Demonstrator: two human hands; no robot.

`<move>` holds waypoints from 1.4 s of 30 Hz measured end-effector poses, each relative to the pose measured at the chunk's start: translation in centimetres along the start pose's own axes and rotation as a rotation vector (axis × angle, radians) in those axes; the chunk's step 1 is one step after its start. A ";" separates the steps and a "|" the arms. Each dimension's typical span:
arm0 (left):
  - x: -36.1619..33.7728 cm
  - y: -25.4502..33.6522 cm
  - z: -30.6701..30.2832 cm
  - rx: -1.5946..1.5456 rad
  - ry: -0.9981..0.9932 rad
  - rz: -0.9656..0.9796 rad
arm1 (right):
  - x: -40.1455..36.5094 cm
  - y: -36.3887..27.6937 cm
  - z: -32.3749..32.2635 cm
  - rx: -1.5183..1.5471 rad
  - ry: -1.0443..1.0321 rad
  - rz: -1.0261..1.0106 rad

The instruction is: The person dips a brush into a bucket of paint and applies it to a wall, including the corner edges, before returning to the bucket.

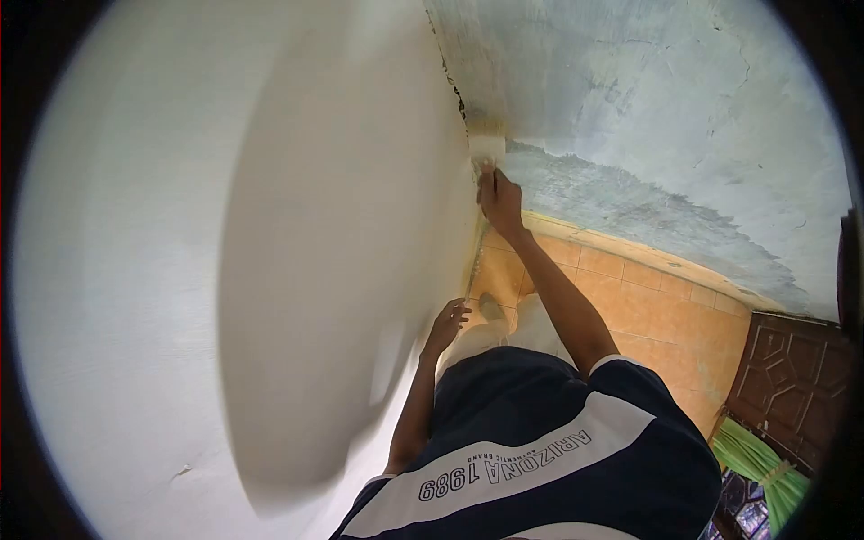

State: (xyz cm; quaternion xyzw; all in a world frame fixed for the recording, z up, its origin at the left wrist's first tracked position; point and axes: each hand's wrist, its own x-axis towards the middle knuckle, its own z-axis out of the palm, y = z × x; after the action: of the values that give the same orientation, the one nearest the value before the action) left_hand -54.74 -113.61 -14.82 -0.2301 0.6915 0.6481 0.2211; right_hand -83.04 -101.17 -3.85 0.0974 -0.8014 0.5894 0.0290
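Observation:
My right hand [500, 200] is closed round the handle of a flat, pale scraper-like tool [488, 147]. The tool's wide end lies against the rough grey-white wall [630, 99], right beside the corner with the smooth white wall [333, 180]. A dark, uneven crack [454, 85] runs up that corner above the tool. Lower down, near the smooth wall, my left hand [450, 322] has its fingers apart and slightly bent, with nothing in them.
Orange floor tiles [630, 306] lie below, with a yellowish ledge [612, 241] along the rough wall's foot. A carved brown door [787, 378] and a tied green curtain [765, 468] are at the lower right. The smooth wall fills the left side.

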 end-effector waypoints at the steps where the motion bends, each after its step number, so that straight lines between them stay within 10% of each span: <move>1: -0.1 0.0 0.0 0.000 -0.016 -0.007 | 0.6 -0.2 0.0 -0.002 0.001 0.005; 7: 0.5 0.8 0.1 0.000 -0.020 0.027 | 2.4 4.3 -0.4 -0.130 0.098 0.009; 9: 0.6 1.4 0.1 0.003 -0.013 0.030 | 0.7 5.7 -0.4 -0.095 -0.079 0.335; 33: 1.8 1.5 0.7 0.014 -0.007 0.045 | 2.3 0.1 -2.5 -0.582 0.171 -0.334; 42: 2.5 1.6 1.0 0.016 -0.020 0.085 | 2.1 2.7 -3.6 -0.879 0.060 -0.152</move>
State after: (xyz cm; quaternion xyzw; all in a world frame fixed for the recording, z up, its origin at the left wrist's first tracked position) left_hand -57.72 -112.62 -15.10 -0.1924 0.7035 0.6536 0.2019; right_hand -85.85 -97.27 -4.91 0.1173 -0.9652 0.1914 0.1341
